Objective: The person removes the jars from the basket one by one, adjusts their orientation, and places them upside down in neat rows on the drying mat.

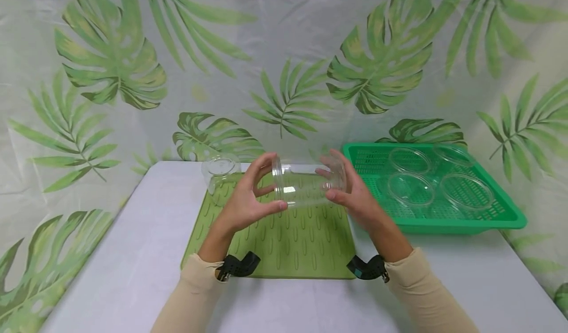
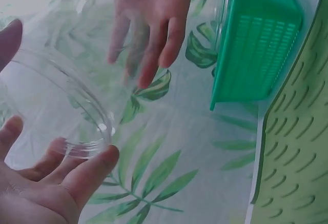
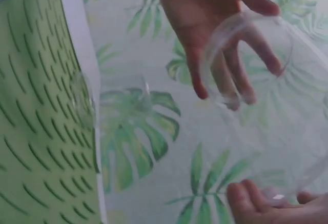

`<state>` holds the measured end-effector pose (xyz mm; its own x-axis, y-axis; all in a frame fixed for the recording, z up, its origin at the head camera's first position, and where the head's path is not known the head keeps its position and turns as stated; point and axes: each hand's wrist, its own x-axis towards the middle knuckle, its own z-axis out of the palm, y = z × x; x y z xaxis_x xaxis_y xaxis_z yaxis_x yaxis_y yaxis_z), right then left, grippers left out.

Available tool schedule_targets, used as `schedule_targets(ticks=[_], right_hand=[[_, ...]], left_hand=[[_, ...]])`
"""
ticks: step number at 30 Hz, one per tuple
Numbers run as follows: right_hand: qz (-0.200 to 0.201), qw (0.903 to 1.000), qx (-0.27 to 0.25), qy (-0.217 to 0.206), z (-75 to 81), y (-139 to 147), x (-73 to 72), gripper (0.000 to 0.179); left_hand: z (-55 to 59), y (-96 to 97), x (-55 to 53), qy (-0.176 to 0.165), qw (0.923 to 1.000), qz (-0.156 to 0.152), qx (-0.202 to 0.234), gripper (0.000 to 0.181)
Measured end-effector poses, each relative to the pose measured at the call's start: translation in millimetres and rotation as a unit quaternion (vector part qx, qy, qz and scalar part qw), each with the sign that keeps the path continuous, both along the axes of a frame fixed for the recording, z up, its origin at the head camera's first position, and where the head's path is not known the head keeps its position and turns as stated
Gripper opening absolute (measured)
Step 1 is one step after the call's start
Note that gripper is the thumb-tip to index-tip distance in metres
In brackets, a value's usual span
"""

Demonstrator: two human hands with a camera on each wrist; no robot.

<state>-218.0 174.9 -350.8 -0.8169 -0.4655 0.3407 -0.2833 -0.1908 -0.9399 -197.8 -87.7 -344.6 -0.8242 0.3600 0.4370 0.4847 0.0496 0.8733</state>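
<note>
A clear plastic jar (image 1: pixel 306 181) is held on its side above the green mat (image 1: pixel 284 246), its threaded mouth toward the left. My left hand (image 1: pixel 249 197) grips the jar at that threaded rim, thumb below and fingers behind. At the other end, my right hand (image 1: pixel 358 197) holds the base, its thumb on the near side. In the left wrist view, the threaded rim of the jar (image 2: pixel 86 148) rests against the left fingertips. The right wrist view has the jar (image 3: pixel 277 131) spanning the space between both hands.
Another clear jar (image 1: pixel 222 170) stands at the mat's back left corner. To the right, a green plastic basket (image 1: pixel 461 227) holds several clear jars (image 1: pixel 410 190). A leaf-patterned curtain (image 1: pixel 284 42) hangs behind the white table (image 1: pixel 133 254).
</note>
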Motion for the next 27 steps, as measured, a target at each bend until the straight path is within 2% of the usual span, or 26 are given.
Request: schedule_targets(ticks=[2,4,8,10,12,14,19,25,27], right_hand=[[0.029,0.9975,-0.063,-0.011,-5.7,-4.5,0.9,0.103],[0.070,0.9893,-0.127,-0.016,-12.2,-9.6,1.5,0.097],[0.147,0.9611,-0.234,-0.008,-20.2,-20.0,1.2,0.067],[0.164,0.9472,-0.275,-0.004,-20.9,-24.1,0.2,0.058],[0.160,0.9400,-0.301,-0.005,-19.7,-27.0,0.1,0.056],[0.151,0.9377,-0.313,-0.006,-18.2,-28.6,0.3,0.056],[0.130,0.9400,-0.315,-0.005,-14.7,-30.0,3.2,0.059],[0.077,0.9513,-0.298,-0.016,-11.7,-28.9,7.6,0.088],[0.063,0.9527,-0.296,-0.025,-10.3,-27.6,9.2,0.094]], left_hand=[[-1.1,2.5,-1.3,-0.007,0.9994,-0.009,0.033,0.099],[-2.4,6.4,-3.1,-0.013,0.9972,-0.023,0.070,0.104],[-5.9,14.2,-5.1,-0.019,0.9911,-0.053,0.121,0.107],[-7.7,17.2,-5.2,-0.022,0.9901,-0.054,0.128,0.106],[-9.2,19.1,-4.3,-0.021,0.9905,-0.045,0.128,0.106],[-10.1,20.3,-3.3,-0.017,0.9912,-0.036,0.126,0.107],[-10.4,20.9,-0.9,-0.001,0.9932,-0.021,0.115,0.109],[-11.1,19.9,1.7,0.008,0.9951,-0.013,0.098,0.112],[-10.9,18.4,4.5,0.013,0.9977,0.007,0.066,0.110]])
